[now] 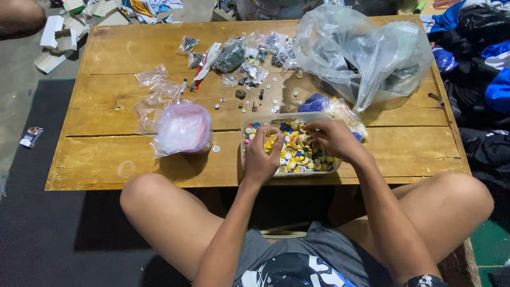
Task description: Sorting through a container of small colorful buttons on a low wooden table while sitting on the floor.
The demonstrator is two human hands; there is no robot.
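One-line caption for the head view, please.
Both hands, left and right, dig into a clear tub of coloured buttons on a wooden table.

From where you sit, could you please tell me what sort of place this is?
Probably an informal home workshop for sorting small parts: a low, worn wooden plank table, a clear plastic tub of mixed coloured buttons, and heaped clothing beside it on the floor.
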